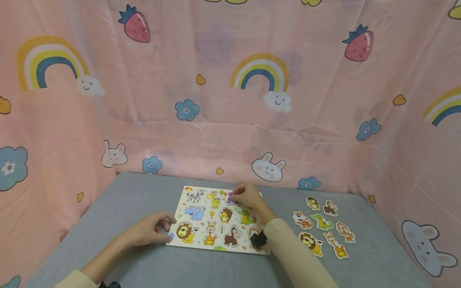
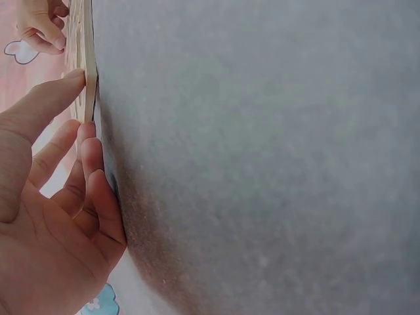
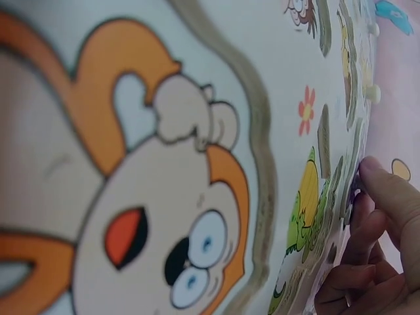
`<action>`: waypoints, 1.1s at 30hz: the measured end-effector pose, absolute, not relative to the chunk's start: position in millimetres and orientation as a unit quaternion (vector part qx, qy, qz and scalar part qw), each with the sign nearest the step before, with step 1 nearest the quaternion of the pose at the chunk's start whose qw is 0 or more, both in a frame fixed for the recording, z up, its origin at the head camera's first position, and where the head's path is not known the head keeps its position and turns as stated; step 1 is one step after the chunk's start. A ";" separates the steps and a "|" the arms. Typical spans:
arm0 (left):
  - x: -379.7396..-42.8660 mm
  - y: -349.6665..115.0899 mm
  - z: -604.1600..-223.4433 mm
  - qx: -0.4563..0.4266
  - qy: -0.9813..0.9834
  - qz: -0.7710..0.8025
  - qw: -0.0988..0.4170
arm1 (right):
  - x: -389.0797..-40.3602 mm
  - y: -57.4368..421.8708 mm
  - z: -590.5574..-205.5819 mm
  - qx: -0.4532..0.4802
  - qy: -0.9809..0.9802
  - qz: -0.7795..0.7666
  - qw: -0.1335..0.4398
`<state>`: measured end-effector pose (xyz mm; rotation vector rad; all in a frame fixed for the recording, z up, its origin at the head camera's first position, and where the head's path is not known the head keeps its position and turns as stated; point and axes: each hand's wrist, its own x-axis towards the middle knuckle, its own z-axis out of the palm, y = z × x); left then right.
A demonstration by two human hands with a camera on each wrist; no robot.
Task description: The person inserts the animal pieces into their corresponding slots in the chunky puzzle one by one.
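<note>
A wooden animal puzzle board (image 1: pixel 198 245) lies flat on the table. My left hand (image 1: pixel 151 230) holds its near left corner; in the left wrist view the thumb (image 2: pixel 56 95) rests on the board's face and the fingers bend against its edge. At the far right part of the board, my right hand (image 1: pixel 250 198) pinches a purple animal puzzle piece (image 1: pixel 235 203) over a purple spot. The fingers cover most of that piece. Zebra (image 1: pixel 195 196), giraffe (image 1: pixel 214 200) and elephant (image 1: pixel 194 213) figures show on the board's left and upper parts.
To the right of the board lie several loose pieces, among them a crocodile (image 1: pixel 321 222), a lion (image 1: pixel 311 244) and a kangaroo (image 1: pixel 335 245). A pink patterned cloth (image 1: pixel 223 136) hangs behind the grey table (image 1: pixel 144 196). Small pale knobs (image 3: pixel 373 93) stand up from the board.
</note>
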<state>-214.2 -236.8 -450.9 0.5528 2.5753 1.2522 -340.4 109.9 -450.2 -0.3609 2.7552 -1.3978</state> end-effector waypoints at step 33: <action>-215.5 -236.2 -450.8 0.194 0.875 0.428 0.115 | -353.2 152.0 -447.1 -0.217 0.865 -0.451 0.022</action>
